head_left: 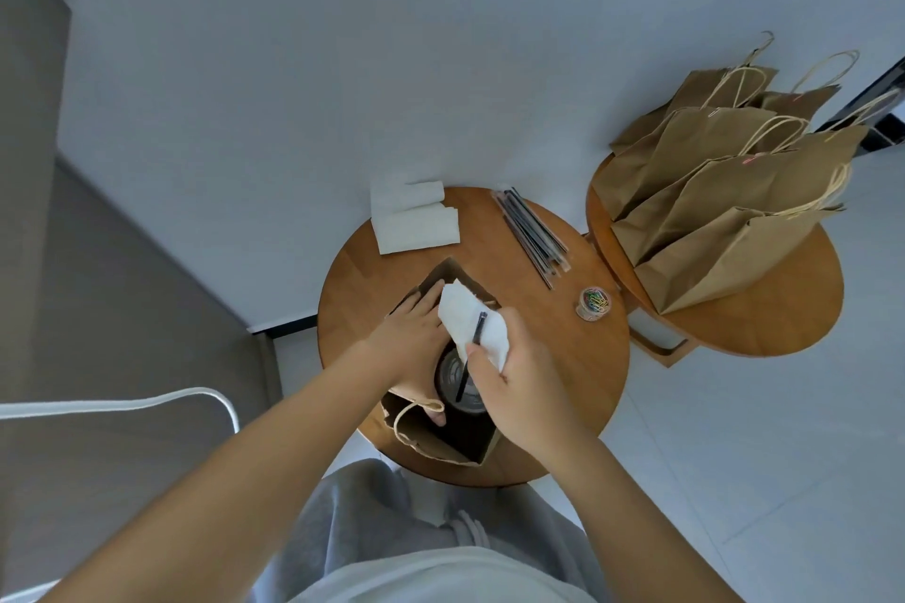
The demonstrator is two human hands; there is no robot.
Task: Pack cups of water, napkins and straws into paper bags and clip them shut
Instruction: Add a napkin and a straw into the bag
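Cup (453, 382) in bag (443, 448) (straws (531, 235) behind)

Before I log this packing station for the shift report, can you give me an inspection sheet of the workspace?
Surface: round wooden table; second round wooden table to its right.
Job's things: open brown paper bag holding a lidded clear plastic cup; stack of white napkins; bundle of wrapped dark straws; small clear jar of coloured paper clips.
Clutter: nothing seen.
Hands: left hand holds the bag open; right hand pinches a white napkin and a black straw.
Cables: white cord.
Surroundings: packed brown bags, white wall.
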